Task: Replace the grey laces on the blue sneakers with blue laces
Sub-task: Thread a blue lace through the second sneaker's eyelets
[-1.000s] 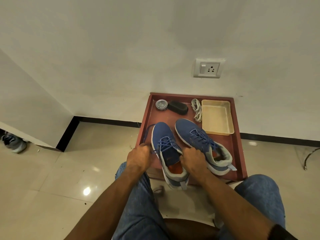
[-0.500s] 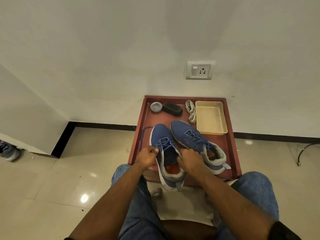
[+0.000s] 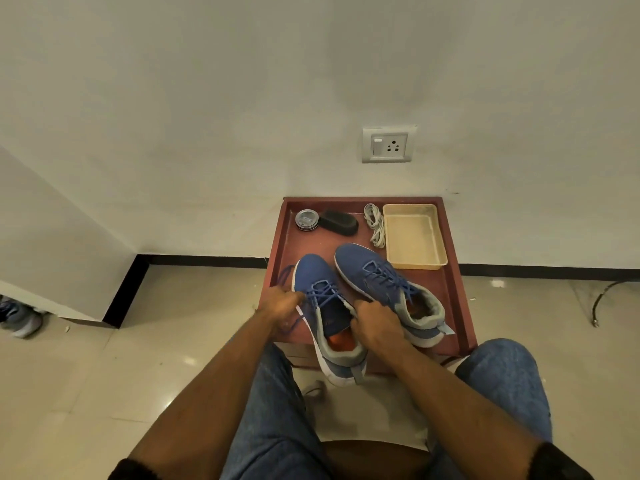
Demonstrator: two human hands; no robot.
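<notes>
Since the earlier frames the view has tilted up a little, so the desk (image 3: 453,296) sits lower in the picture; both hands have stayed at the near sneaker, the left one shifting slightly outward along its lace end.

Left hand (image 3: 282,303): fingers curled, pinching a blue lace (image 3: 323,295) end at 9 o'clock of the near sneaker (image 3: 322,306). A loose loop of the same lace trails off toward 10 o'clock over the desk edge.

Right hand (image 3: 375,323): fingers curled over the sneaker's collar at 3 o'clock. Whether they pinch the other lace end or only grip the shoe, I cannot tell.

Near sneaker lies at 6 o'clock on the desk, heel overhanging the front edge toward the person. Far sneaker (image 3: 388,289) touches it at 2 o'clock, blue laces already crossed over its tongue. Grey laces (image 3: 375,225) lie bundled at 12 o'clock, just beside a cream tray (image 3: 436,237). Round tin (image 3: 306,220) and black brush (image 3: 341,221) at 11 o'clock.

Judgement: lacing of the second shoe is in hand, upper eyelets, late in the task. Next move likely calls for drawing both ends even and snug, then threading the top eyelets or tying off.
</notes>
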